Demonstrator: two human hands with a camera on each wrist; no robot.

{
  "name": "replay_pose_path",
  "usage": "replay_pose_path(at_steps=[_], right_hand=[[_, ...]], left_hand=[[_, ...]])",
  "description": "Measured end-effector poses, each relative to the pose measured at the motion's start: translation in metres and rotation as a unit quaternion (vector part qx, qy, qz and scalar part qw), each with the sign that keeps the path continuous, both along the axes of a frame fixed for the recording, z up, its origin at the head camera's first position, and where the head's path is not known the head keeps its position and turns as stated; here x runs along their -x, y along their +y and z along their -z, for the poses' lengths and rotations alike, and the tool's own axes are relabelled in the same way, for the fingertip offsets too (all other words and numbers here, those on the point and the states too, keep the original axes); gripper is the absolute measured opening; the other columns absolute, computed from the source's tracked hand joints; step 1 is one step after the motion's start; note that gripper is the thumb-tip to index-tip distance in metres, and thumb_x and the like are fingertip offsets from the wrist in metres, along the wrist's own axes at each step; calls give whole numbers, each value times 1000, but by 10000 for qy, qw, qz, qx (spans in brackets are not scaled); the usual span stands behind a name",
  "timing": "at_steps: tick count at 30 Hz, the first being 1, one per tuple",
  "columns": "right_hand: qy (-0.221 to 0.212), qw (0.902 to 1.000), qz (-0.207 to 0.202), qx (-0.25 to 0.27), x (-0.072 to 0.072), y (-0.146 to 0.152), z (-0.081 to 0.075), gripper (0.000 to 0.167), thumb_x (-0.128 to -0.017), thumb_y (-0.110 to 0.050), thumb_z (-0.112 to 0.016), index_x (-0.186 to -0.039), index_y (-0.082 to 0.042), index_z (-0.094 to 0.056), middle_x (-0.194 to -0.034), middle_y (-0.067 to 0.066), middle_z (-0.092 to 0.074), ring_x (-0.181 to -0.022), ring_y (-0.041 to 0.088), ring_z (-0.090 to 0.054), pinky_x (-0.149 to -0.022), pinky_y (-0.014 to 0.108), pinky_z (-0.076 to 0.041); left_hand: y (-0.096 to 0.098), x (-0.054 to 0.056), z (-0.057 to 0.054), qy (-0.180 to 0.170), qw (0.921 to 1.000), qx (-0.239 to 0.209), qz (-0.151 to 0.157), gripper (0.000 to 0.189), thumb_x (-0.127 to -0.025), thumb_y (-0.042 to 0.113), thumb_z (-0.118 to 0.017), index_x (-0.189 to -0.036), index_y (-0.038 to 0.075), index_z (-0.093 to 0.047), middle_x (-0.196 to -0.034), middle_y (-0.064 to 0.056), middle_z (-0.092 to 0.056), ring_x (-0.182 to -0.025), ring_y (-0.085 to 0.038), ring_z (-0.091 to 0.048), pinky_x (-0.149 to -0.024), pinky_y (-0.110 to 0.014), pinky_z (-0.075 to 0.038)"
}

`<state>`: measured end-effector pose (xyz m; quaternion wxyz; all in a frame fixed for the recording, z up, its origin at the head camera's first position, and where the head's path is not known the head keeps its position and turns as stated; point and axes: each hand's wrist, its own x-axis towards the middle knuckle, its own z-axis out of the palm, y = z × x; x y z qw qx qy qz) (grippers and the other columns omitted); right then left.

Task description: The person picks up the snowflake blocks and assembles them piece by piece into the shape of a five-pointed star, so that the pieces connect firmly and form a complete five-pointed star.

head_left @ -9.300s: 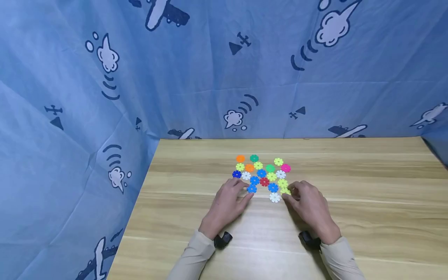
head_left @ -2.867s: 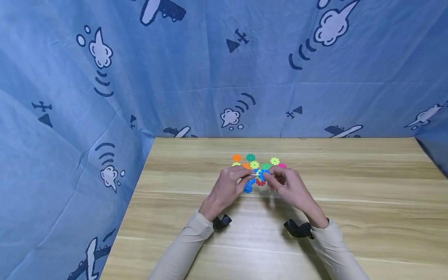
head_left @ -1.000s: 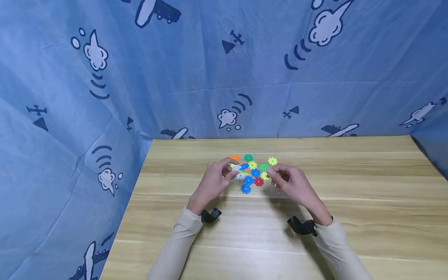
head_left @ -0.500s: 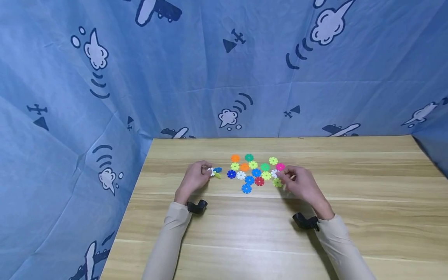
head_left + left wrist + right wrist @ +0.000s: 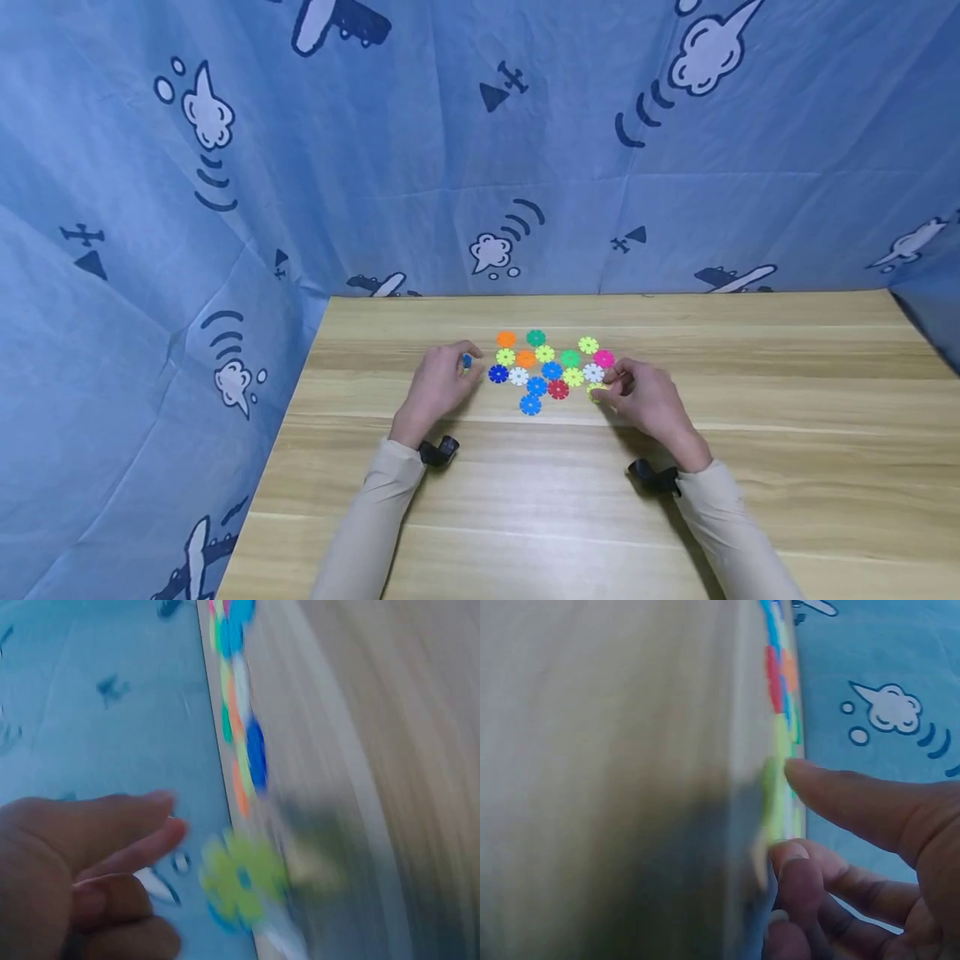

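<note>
The left hand (image 5: 438,385), fingers parted, sits leftmost beside joined yellow-green, blue and white notched plastic discs (image 5: 259,870), probably kept apart as finished work. The right hand (image 5: 652,404) is at a yellow-green notched disc (image 5: 592,388), grip unclear. Flat multicoloured discs (image 5: 530,405) lie toward the desk's (image 5: 525,508) far edge, presumably for easy picking.

Left arm (image 5: 371,512): angles up from the head view's lower edge, sleeved almost to the wrist.
Left wrist (image 5: 406,429): bare past the cuff, roughly in line with the forearm.
Left hand (image 5: 437,383): back upward, tips toward its opposite; the wrist view shows two digits (image 5: 120,825) extended, others bent below them.
Right arm (image 5: 738,521): slants inward from the lower right, likewise sleeved.
Right wrist (image 5: 692,452): bare, leaning inward.
Right hand (image 5: 654,404): back upward, one straight digit (image 5: 862,799) above several curled ones, a gap between.
Both hands: well apart, facing each other.
</note>
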<state>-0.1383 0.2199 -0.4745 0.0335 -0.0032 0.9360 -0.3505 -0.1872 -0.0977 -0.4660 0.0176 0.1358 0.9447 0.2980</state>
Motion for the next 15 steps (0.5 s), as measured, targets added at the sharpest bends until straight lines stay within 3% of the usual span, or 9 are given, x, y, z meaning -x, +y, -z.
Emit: replay_pose_path(at_steps=[3, 7, 11, 15], right_hand=[[-40, 10000, 42, -70, 0, -2, 3, 32, -86, -19, -87, -103, 1, -68, -80, 8, -68, -70, 17, -58, -62, 26, -42], [-89, 9999, 62, -83, 1, -2, 5, 30, -85, -18, -87, -102, 0, -69, -81, 7, -68, -72, 18, -58, -65, 27, -42], [-125, 9999, 21, -89, 1, -2, 4, 29, -85, -18, -87, -101, -1, -70, -80, 7, -67, -72, 18, -57, -66, 27, -41], [-123, 9999, -30, -83, 1, -1, 3, 29, -85, -17, -87, -100, 0, -70, -79, 6, -66, -72, 18, -57, -66, 28, -41]], left_hand=[[13, -9, -1, -93, 9980, 509, 367, 35, -98, 27, -75, -128, 11, -73, -89, -9, -75, -69, -17, -62, -65, -35, -55], [25, -17, 3, -108, 9945, 961, 394, 40, -100, 30, -72, -136, 13, -70, -128, -10, -75, -103, -26, -74, -85, -49, -63], [30, -20, 8, -48, 9923, 1191, 323, 37, -102, 32, -69, -135, 15, -71, -130, -8, -75, -104, -30, -74, -79, -48, -62], [31, -20, 11, 165, 9926, 1192, 186, 22, -97, 35, -76, -99, 14, -84, -96, -5, -79, -79, -22, -68, -63, -33, -51]])
